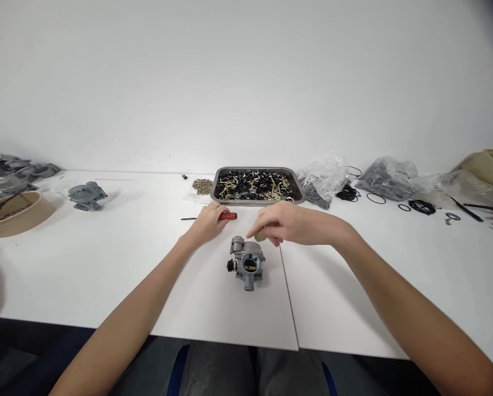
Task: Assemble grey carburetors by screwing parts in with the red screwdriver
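A grey metal carburetor (248, 264) stands on the white table in front of me, its round bore facing me and a dark knob on its left side. Beyond it, my left hand (210, 220) is closed over a screwdriver (228, 216) with a red handle; the thin dark shaft points left. My right hand (277, 223) hovers just above and behind the carburetor, palm down, with index finger and thumb bent towards its top. A small yellowish-green piece (260, 237) shows beneath those fingers, partly hidden; what it is I cannot make out.
A metal tray (259, 203) of mixed screws and black parts lies at the back, beside a pile of small brass pieces (203, 186). Plastic bags (322, 176) and black rings (421, 207) are to the right. Another carburetor (87, 196) and a round container (27, 220) stand left.
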Tool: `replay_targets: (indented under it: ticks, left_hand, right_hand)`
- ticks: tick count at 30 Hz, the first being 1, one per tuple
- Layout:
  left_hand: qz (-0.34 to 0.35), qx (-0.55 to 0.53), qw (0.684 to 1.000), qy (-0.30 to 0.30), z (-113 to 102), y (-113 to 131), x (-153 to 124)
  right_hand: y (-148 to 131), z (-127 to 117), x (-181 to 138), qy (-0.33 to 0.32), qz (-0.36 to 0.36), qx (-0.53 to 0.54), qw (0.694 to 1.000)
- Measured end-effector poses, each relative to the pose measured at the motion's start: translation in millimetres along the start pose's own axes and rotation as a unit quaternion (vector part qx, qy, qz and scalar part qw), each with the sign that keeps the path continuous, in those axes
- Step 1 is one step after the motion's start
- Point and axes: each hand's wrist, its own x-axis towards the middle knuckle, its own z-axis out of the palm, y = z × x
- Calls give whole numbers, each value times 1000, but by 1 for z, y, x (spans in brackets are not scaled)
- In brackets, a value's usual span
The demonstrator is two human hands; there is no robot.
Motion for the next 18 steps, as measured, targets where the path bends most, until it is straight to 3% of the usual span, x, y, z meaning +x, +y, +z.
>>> replay_targets:
  ticks: [5, 12, 18]
  left_hand:
    - [1, -2, 1000, -3, -2, 1, 0]
    - [1, -9, 1000, 6, -1, 1, 0]
    - [1, -10, 1000, 11, -1, 1, 0]
  right_hand:
    - [-15, 8, 14, -76, -12, 52, 996]
    - [-7, 13, 14, -94, -49, 28, 994]
    - [-5, 18, 18, -114, -40, 41, 992]
